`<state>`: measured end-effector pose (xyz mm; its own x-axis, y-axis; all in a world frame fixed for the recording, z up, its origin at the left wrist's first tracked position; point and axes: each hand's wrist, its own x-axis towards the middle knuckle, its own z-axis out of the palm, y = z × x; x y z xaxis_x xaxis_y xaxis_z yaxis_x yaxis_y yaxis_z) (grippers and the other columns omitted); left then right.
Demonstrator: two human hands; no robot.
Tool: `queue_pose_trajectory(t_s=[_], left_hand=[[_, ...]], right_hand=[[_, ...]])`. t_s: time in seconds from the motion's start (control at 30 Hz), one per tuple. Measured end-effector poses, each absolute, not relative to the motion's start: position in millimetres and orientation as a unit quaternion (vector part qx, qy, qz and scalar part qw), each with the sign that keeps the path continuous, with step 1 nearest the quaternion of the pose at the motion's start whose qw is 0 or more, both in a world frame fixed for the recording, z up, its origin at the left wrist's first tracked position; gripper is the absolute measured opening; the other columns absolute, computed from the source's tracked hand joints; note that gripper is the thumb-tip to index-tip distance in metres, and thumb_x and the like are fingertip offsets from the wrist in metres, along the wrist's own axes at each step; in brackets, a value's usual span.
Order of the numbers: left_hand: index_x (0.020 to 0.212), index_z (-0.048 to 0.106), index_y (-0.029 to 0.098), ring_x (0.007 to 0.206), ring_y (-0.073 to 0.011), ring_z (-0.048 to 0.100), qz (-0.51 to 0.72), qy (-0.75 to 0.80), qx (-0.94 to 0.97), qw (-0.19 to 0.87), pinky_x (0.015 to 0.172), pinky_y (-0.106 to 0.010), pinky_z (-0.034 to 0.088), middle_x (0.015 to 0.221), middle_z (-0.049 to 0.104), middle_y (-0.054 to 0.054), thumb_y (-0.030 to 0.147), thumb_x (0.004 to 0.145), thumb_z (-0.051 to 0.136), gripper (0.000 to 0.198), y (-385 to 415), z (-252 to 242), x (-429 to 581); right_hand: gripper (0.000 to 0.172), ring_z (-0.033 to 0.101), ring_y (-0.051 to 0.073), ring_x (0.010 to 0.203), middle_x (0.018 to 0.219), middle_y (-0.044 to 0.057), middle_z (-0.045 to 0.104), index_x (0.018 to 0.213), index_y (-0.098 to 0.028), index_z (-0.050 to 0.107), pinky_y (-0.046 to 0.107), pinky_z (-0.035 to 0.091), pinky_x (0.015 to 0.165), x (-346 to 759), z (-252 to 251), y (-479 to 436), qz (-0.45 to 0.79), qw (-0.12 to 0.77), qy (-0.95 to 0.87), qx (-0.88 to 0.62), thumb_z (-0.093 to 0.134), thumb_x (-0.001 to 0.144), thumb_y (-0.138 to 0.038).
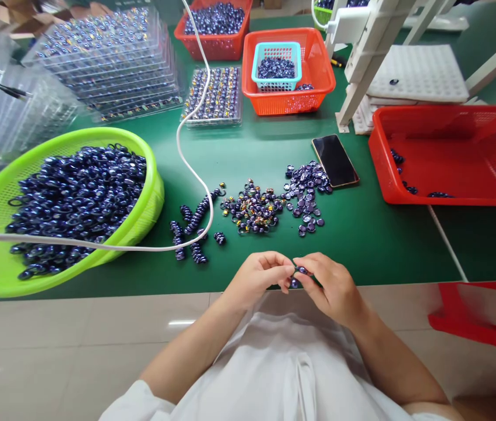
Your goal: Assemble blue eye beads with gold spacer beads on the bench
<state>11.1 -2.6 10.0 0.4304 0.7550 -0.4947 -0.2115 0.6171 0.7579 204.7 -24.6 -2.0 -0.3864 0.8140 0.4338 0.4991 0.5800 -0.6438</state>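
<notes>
My left hand (pixel 259 275) and my right hand (pixel 329 283) meet at the near edge of the green table (pixel 362 234), fingertips pinched together on a small dark blue ring piece (pixel 300 271). Just beyond them lie stacked dark blue rings (pixel 193 225), a pile of multicoloured small parts (pixel 252 207) and a pile of flat purple discs (pixel 307 190). A lime green basket (pixel 149 204) heaped with dark blue rings sits tilted at the left.
A white cable (pixel 186 158) loops across the table. A black phone (pixel 334 160) lies beside a red bin (pixel 450 199) at right. An orange basket (pixel 318 76) holds a small blue basket (pixel 276 49). Filled clear trays (pixel 112 64) are stacked at the back left.
</notes>
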Motion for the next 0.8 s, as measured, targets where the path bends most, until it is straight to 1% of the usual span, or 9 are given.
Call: queue_pose_trajectory(t_s=[0.07,0.13,0.2,0.3,0.37,0.43,0.57,0.7,0.8], left_hand=[[0.076,0.070,0.012,0.052,-0.0104,0.059,0.305,0.433,0.307,0.791,0.057,-0.025,0.054,0.058,0.064,-0.001,0.037,0.072,0.082,0.028,-4.0,9.5,12.1],[0.081,0.068,0.012,0.056,-0.0108,0.060,0.316,0.433,0.321,0.781,0.060,-0.026,0.054,0.064,0.065,-0.002,0.038,0.074,0.081,0.029,-6.4,10.8,13.9],[0.093,0.067,0.014,0.068,-0.0129,0.064,0.339,0.434,0.357,0.754,0.066,-0.027,0.056,0.079,0.068,-0.004,0.036,0.072,0.083,0.034,-9.7,12.7,15.5],[0.118,0.064,0.019,0.085,-0.0164,0.065,0.340,0.434,0.462,0.695,0.075,-0.029,0.056,0.101,0.066,-0.007,0.028,0.066,0.088,0.058,-14.7,14.5,16.7],[0.124,0.065,0.021,0.089,-0.0182,0.065,0.316,0.436,0.534,0.652,0.077,-0.030,0.056,0.109,0.064,-0.009,0.027,0.068,0.087,0.061,-16.5,14.8,17.1],[0.123,0.067,0.021,0.091,-0.0197,0.066,0.300,0.438,0.572,0.626,0.077,-0.030,0.056,0.113,0.065,-0.011,0.028,0.072,0.084,0.054,-17.2,14.8,17.7],[0.119,0.069,0.019,0.092,-0.0215,0.067,0.297,0.429,0.571,0.634,0.080,-0.031,0.057,0.108,0.069,-0.011,0.028,0.077,0.080,0.044,-18.3,14.2,20.0],[0.112,0.071,0.018,0.090,-0.0217,0.067,0.304,0.437,0.555,0.639,0.082,-0.032,0.056,0.102,0.070,-0.010,0.023,0.076,0.079,0.037,-21.3,14.1,21.5],[0.108,0.072,0.017,0.090,-0.0221,0.067,0.307,0.446,0.542,0.643,0.082,-0.033,0.056,0.100,0.070,-0.010,0.022,0.074,0.080,0.035,-22.6,14.2,20.8]], right_hand=[[0.024,0.069,0.021,0.083,0.092,0.009,0.071,0.119,-0.020,0.057,0.032,0.057,0.070,206.5,-3.1,-23.7,0.192,0.372,-0.817,-0.397,0.054,0.095,-0.017],[0.021,0.069,0.020,0.079,0.088,0.009,0.071,0.116,-0.019,0.057,0.031,0.056,0.067,207.3,-4.7,-23.4,0.171,0.370,-0.824,-0.395,0.054,0.095,-0.016],[0.018,0.068,0.020,0.075,0.085,0.008,0.071,0.112,-0.018,0.057,0.031,0.055,0.065,207.3,-6.4,-23.8,0.163,0.363,-0.827,-0.396,0.053,0.095,-0.015],[0.014,0.069,0.019,0.072,0.084,0.007,0.072,0.107,-0.020,0.058,0.030,0.053,0.064,205.8,-7.9,-24.7,0.158,0.356,-0.827,-0.404,0.051,0.095,-0.015],[0.012,0.068,0.019,0.069,0.081,0.006,0.071,0.103,-0.020,0.058,0.029,0.052,0.062,204.4,-8.0,-25.3,0.148,0.358,-0.827,-0.407,0.051,0.095,-0.016],[0.011,0.067,0.019,0.066,0.076,0.005,0.069,0.100,-0.020,0.058,0.029,0.052,0.060,203.2,-7.6,-26.0,0.138,0.357,-0.831,-0.405,0.050,0.095,-0.016],[0.011,0.064,0.018,0.064,0.073,0.005,0.068,0.099,-0.020,0.058,0.030,0.049,0.059,202.0,-7.2,-27.7,0.111,0.350,-0.842,-0.397,0.048,0.096,-0.016],[0.011,0.061,0.017,0.060,0.070,0.004,0.067,0.100,-0.019,0.057,0.029,0.047,0.056,201.4,-8.7,-28.1,0.104,0.360,-0.846,-0.379,0.047,0.096,-0.016],[0.013,0.061,0.018,0.059,0.071,0.005,0.067,0.103,-0.018,0.057,0.029,0.047,0.055,200.0,-10.6,-27.3,0.115,0.374,-0.845,-0.363,0.048,0.095,-0.014]])
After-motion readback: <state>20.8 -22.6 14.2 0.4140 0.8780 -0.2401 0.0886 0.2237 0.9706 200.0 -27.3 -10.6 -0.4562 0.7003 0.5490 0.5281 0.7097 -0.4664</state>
